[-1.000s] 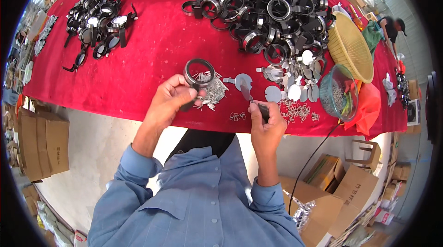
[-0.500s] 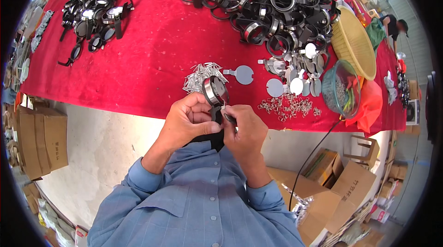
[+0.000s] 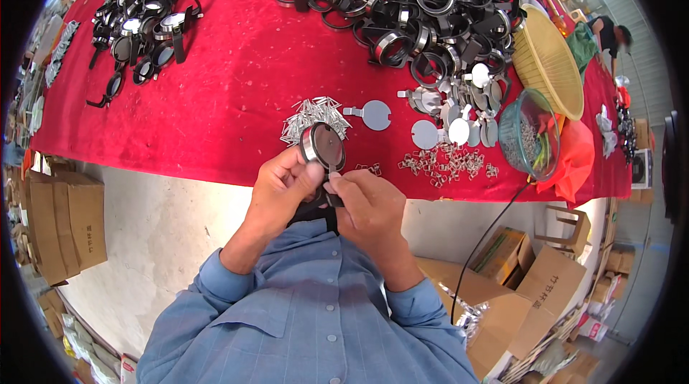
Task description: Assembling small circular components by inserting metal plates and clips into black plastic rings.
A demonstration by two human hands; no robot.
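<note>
My left hand (image 3: 280,186) is closed around the side of a round black lid (image 3: 328,147) with a silver band, tilted so that its grey disc shows. The fingers of my right hand (image 3: 369,204) are pinched at the lid's near edge, by a small silver tab. Something dark shows under that hand; I cannot make out what it is. Just beyond the lid lies a heap of thin silver pins (image 3: 313,117). A loose grey disc with a tab (image 3: 375,115) lies to their right, and small metal clips (image 3: 452,163) are scattered nearer the table edge.
Black rings with silver bands (image 3: 423,7) are heaped at the far right, finished-looking lids (image 3: 147,18) at the far left. More discs (image 3: 459,115), a clear green bowl (image 3: 527,136) and a yellow basket (image 3: 549,61) stand right. Cardboard boxes (image 3: 64,222) flank me on the floor.
Both hands have shifted slightly left with the lid. The lid has turned so its disc faces up more, and my right fingers have moved against its near edge.
</note>
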